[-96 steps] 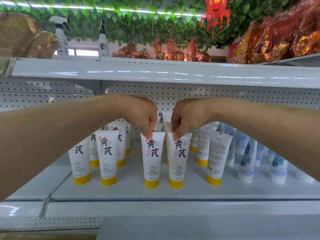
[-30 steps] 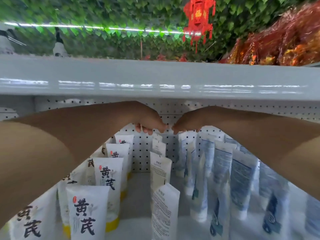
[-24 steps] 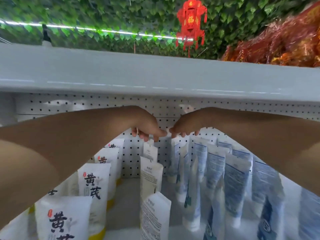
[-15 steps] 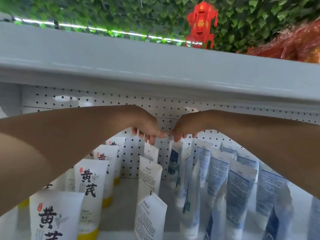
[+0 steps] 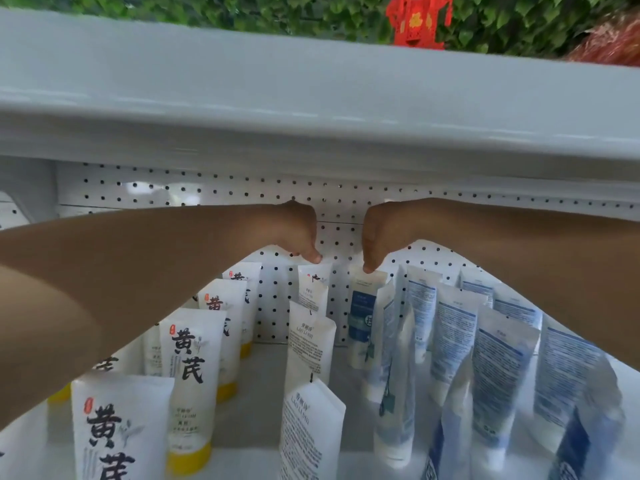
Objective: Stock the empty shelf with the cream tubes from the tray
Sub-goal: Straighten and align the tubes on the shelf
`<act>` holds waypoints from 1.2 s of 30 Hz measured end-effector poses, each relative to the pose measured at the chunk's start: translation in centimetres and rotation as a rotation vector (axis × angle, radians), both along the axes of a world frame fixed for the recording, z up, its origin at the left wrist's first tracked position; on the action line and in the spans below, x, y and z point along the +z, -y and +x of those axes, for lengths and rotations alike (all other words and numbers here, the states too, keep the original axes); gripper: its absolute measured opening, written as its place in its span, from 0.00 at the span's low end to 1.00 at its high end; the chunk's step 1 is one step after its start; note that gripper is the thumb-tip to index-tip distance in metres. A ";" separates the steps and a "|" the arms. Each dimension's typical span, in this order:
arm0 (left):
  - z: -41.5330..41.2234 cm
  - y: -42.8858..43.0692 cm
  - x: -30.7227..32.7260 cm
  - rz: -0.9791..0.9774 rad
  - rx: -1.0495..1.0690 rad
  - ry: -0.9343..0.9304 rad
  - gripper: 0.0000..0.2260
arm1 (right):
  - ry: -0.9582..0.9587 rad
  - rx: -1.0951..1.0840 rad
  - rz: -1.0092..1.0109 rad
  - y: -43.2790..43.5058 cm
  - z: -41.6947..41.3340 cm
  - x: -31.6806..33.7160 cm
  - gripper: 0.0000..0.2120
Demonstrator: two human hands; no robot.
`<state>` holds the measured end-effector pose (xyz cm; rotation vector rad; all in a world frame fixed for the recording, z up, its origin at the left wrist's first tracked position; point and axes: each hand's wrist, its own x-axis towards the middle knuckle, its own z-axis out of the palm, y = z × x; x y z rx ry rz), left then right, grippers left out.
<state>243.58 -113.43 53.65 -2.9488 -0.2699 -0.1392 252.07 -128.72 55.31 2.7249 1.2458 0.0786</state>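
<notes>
While both forearms reach in under the upper shelf (image 5: pixel 311 98), the two hands hang side by side at the very back, close to the pegboard panel (image 5: pixel 207 190) and just apart from each other. The left hand (image 5: pixel 298 233) has its fingers curled downward, and their tips close in a pinch on the top seam of the rearmost white tube (image 5: pixel 320 271). That tube stands upright at the back of the middle row, directly below the fingertips (image 5: pixel 315 258). The right hand (image 5: pixel 377 237) is curled in the same way, its fingertips (image 5: pixel 369 268) pinching the top edge of a blue-labelled tube (image 5: pixel 362 306). This tube stands upright beside the white one, against the back panel. Each tube hangs or stands straight below its hand; whether the caps rest on the shelf floor (image 5: pixel 263 393) I cannot tell, as nearer tubes hide them.

In front of the white tube, more white tubes (image 5: pixel 310 341) line up toward the camera (their printed backs face us). To the left stand yellow-capped tubes (image 5: pixel 190 358) with large black characters; to the right crowd the blue-printed tubes (image 5: pixel 495 368), some of them leaning. Above the upper shelf show green leaves (image 5: pixel 242 12) and a red lantern (image 5: pixel 417 20).
</notes>
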 end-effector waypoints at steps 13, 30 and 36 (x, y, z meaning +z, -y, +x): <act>2.1 0.7 -1.4 -0.011 -0.034 -0.010 0.16 | 0.148 0.042 0.014 -0.6 0.4 -1.2 0.13; 1.1 0.9 -0.9 0.084 -0.035 -0.040 0.20 | 0.133 0.099 0.034 -0.8 0.7 -1.0 0.13; 1.1 1.0 -0.9 0.063 -0.030 -0.034 0.19 | 0.122 0.099 0.023 -1.5 0.4 -1.1 0.13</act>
